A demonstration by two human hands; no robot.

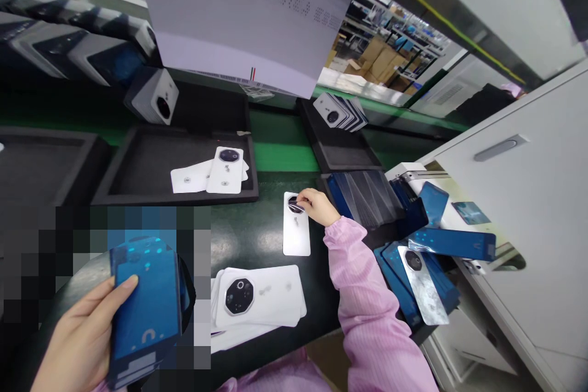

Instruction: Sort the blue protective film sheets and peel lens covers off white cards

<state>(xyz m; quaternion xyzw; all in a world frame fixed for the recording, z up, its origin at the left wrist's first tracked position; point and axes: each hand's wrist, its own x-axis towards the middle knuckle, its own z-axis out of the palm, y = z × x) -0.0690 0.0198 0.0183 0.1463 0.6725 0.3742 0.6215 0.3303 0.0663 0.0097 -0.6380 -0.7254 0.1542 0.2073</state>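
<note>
A stack of blue phone-back-shaped panels (147, 300), with cut-outs for a camera, is gripped in my left hand (87, 324), thumb on top, at the lower left. On the dark table, a white phone back cover (296, 237) lies flat with its camera end away from me. My right hand (320, 207) is over that camera ring, fingertips pinched on a thin shiny piece too small to name surely. Nearer me rests a pile of white phone back covers (280, 294), the top one showing a large dark octagonal camera ring.
A black foam tray (131, 187) holds a few white covers (225, 171). Another tray (342, 153) has a fanned stack of covers (333, 111). At right are dark panels (367, 199), blue film pieces (459, 244) and a silvery cover (425, 288). A pale monitor back (243, 24) stands behind.
</note>
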